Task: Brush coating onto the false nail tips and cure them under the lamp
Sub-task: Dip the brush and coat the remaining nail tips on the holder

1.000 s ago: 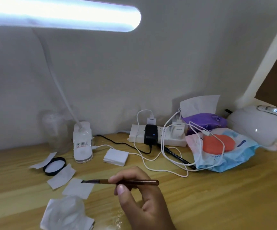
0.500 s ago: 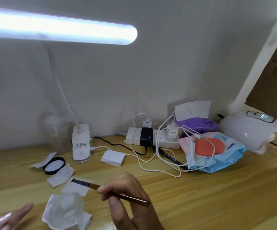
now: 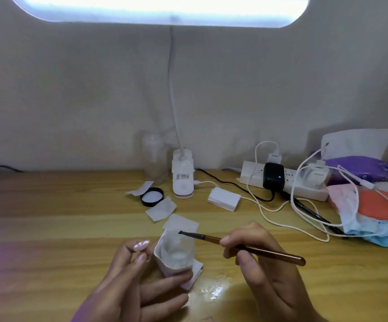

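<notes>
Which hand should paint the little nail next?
The right hand. It holds the brush like a pen, and the bristles point at the false nail tip. The left hand pinches that tip beside the clear cup.

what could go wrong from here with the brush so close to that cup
1. The brush tip hangs close by the small cup; a knock from the right hand could tip it.
2. The nail tip is only pinched in the left hand, so brushing may smear coating onto that hand.
</notes>
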The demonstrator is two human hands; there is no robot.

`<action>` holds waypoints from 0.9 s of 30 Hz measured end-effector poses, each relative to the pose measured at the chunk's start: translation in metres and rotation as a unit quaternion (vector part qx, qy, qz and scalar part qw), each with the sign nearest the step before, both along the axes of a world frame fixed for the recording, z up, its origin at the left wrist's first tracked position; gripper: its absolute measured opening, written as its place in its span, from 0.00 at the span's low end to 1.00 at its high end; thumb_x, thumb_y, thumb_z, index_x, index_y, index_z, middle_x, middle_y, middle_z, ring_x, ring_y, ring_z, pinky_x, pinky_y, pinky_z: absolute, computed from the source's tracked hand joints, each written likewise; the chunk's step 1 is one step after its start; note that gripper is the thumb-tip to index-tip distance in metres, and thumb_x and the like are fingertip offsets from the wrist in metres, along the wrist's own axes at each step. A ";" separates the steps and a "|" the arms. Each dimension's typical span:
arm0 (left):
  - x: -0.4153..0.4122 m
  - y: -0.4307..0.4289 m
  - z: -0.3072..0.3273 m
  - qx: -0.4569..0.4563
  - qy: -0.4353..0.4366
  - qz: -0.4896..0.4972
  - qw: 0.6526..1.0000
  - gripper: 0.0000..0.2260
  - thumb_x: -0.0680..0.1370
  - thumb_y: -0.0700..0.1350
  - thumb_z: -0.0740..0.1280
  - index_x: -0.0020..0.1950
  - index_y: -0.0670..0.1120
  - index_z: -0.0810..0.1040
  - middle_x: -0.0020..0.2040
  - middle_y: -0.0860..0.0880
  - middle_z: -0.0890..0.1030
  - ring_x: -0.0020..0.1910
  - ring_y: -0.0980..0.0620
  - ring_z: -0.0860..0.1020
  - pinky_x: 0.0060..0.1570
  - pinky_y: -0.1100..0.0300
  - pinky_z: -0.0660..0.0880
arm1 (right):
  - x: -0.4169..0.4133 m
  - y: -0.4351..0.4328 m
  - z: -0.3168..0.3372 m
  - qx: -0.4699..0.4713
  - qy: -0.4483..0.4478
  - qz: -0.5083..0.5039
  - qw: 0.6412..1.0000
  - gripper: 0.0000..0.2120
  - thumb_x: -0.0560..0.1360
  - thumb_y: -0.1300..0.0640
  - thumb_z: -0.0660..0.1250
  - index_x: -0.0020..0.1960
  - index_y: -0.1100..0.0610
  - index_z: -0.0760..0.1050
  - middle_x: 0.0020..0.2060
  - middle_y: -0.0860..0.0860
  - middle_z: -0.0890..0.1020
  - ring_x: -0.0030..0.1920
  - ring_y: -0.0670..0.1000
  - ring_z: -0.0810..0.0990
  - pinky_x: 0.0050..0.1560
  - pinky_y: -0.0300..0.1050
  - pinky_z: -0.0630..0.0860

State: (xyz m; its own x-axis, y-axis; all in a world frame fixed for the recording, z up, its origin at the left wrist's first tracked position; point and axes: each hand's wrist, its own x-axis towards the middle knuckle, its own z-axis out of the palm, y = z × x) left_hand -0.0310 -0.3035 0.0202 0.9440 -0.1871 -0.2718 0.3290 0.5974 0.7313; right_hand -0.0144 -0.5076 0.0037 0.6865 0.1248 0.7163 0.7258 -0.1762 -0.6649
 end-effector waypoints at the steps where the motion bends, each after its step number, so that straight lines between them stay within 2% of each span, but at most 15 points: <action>1: 0.000 0.001 0.001 0.002 -0.007 -0.013 1.000 0.11 0.70 0.45 0.62 0.27 0.52 0.75 0.50 0.37 0.85 0.46 0.26 0.81 0.36 0.37 0.80 | 0.000 0.000 0.000 -0.006 -0.003 -0.001 1.000 0.11 0.77 0.57 0.59 0.53 0.48 0.78 0.42 0.44 0.78 0.43 0.48 0.78 0.44 0.39 0.72; 3: 0.001 0.002 -0.009 0.004 -0.011 -0.019 1.000 0.11 0.71 0.42 0.62 0.30 0.51 0.78 0.48 0.32 0.83 0.44 0.27 0.82 0.33 0.40 0.81 | 0.004 0.002 0.003 -0.019 -0.014 -0.009 1.000 0.11 0.76 0.56 0.59 0.51 0.45 0.77 0.40 0.42 0.77 0.40 0.46 0.78 0.41 0.39 0.73; 5: 0.012 -0.002 -0.012 0.001 0.000 0.020 1.000 0.10 0.78 0.31 0.56 0.45 0.41 0.76 0.49 0.27 0.80 0.37 0.29 0.82 0.27 0.45 0.80 | 0.013 0.004 0.007 -0.072 -0.080 -0.013 0.994 0.08 0.76 0.55 0.59 0.49 0.44 0.75 0.39 0.43 0.78 0.36 0.43 0.78 0.35 0.37 0.74; 6: 0.015 -0.002 -0.015 0.002 -0.007 0.027 1.000 0.11 0.80 0.26 0.54 0.44 0.36 0.72 0.49 0.26 0.78 0.33 0.32 0.83 0.26 0.49 0.79 | 0.015 0.004 0.007 -0.091 -0.099 -0.015 0.991 0.07 0.77 0.55 0.59 0.48 0.45 0.74 0.39 0.43 0.79 0.35 0.41 0.77 0.34 0.37 0.74; 7: 0.016 -0.001 -0.017 0.004 -0.014 0.017 1.000 0.10 0.78 0.24 0.57 0.40 0.35 0.71 0.51 0.28 0.79 0.33 0.34 0.83 0.26 0.51 0.80 | 0.015 0.005 0.006 -0.093 -0.091 -0.022 0.991 0.08 0.76 0.56 0.59 0.48 0.45 0.74 0.39 0.41 0.79 0.35 0.41 0.77 0.35 0.38 0.74; 10: 0.009 0.000 -0.021 0.015 -0.041 -0.042 0.998 0.05 0.69 0.39 0.64 0.34 0.46 0.77 0.58 0.52 0.84 0.47 0.31 0.83 0.38 0.46 0.81 | 0.005 0.004 0.000 -0.085 -0.049 -0.041 0.994 0.10 0.74 0.57 0.60 0.49 0.46 0.77 0.41 0.40 0.79 0.39 0.45 0.78 0.40 0.43 0.74; 13: 0.004 0.003 -0.024 0.052 -0.056 -0.060 0.995 0.07 0.70 0.45 0.64 0.33 0.52 0.79 0.61 0.63 0.80 0.53 0.36 0.83 0.45 0.50 0.81 | 0.001 0.006 0.001 -0.109 -0.030 -0.034 0.993 0.09 0.75 0.56 0.60 0.49 0.49 0.79 0.42 0.42 0.78 0.42 0.47 0.78 0.42 0.42 0.73; 16: 0.003 0.004 -0.024 0.063 -0.080 -0.051 0.994 0.06 0.71 0.47 0.65 0.35 0.53 0.80 0.63 0.64 0.78 0.57 0.39 0.82 0.49 0.52 0.81 | 0.003 0.006 0.002 -0.128 -0.014 -0.022 0.991 0.10 0.76 0.57 0.59 0.49 0.54 0.79 0.42 0.42 0.78 0.43 0.48 0.78 0.43 0.42 0.73; 18: -0.001 0.003 -0.023 0.076 -0.104 -0.049 0.990 0.03 0.71 0.51 0.70 0.37 0.54 0.80 0.64 0.65 0.77 0.58 0.41 0.82 0.50 0.54 0.81 | 0.003 0.007 0.000 -0.132 -0.001 -0.009 0.991 0.10 0.76 0.57 0.59 0.49 0.54 0.79 0.42 0.43 0.77 0.43 0.49 0.78 0.43 0.42 0.72; 20: -0.005 0.004 -0.020 0.085 -0.147 -0.064 0.983 0.10 0.67 0.59 0.76 0.39 0.55 0.79 0.67 0.66 0.74 0.62 0.44 0.80 0.55 0.54 0.79 | 0.004 0.007 0.000 -0.119 0.012 -0.002 0.993 0.10 0.76 0.56 0.58 0.49 0.53 0.79 0.42 0.43 0.77 0.42 0.50 0.77 0.43 0.41 0.72; 22: -0.007 0.003 -0.018 0.090 -0.148 -0.070 0.982 0.16 0.63 0.63 0.78 0.40 0.57 0.78 0.68 0.66 0.73 0.63 0.44 0.79 0.57 0.54 0.78 | 0.003 0.007 0.001 -0.098 0.018 0.003 0.995 0.10 0.76 0.55 0.58 0.49 0.51 0.78 0.41 0.44 0.77 0.42 0.51 0.77 0.42 0.44 0.73; 24: -0.005 0.004 -0.019 0.089 -0.134 -0.067 0.985 0.14 0.63 0.61 0.78 0.38 0.57 0.78 0.67 0.66 0.74 0.61 0.43 0.80 0.55 0.54 0.79 | 0.003 0.006 0.003 -0.062 0.023 0.005 0.998 0.09 0.75 0.55 0.58 0.48 0.48 0.78 0.41 0.44 0.78 0.41 0.52 0.76 0.41 0.48 0.73; 25: -0.004 0.004 -0.020 0.083 -0.120 -0.056 0.988 0.09 0.66 0.57 0.77 0.38 0.57 0.79 0.65 0.65 0.76 0.60 0.41 0.81 0.53 0.54 0.80 | 0.003 0.004 0.004 -0.041 0.026 0.005 0.999 0.09 0.74 0.55 0.58 0.47 0.47 0.77 0.40 0.45 0.77 0.41 0.51 0.76 0.41 0.47 0.72; 26: -0.002 0.004 -0.021 0.075 -0.106 -0.048 0.990 0.04 0.70 0.53 0.72 0.37 0.57 0.79 0.64 0.64 0.77 0.58 0.39 0.81 0.51 0.54 0.80 | 0.003 0.003 0.004 -0.021 0.029 0.006 0.999 0.09 0.73 0.55 0.58 0.46 0.47 0.77 0.40 0.44 0.77 0.41 0.51 0.76 0.41 0.45 0.72; 27: -0.001 0.006 -0.023 0.063 -0.098 -0.047 0.992 0.05 0.71 0.49 0.68 0.36 0.56 0.79 0.63 0.63 0.78 0.57 0.38 0.82 0.50 0.53 0.81 | 0.003 0.001 0.005 -0.001 0.036 0.008 0.999 0.09 0.72 0.56 0.59 0.44 0.48 0.77 0.39 0.44 0.77 0.40 0.50 0.75 0.41 0.43 0.72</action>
State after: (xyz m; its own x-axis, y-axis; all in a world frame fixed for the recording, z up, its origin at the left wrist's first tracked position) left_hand -0.0317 -0.2978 -0.0028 0.9611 -0.2527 -0.1115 0.2228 0.4708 0.8536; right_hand -0.0117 -0.5062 0.0086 0.7334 0.1380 0.6656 0.6796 -0.1659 -0.7145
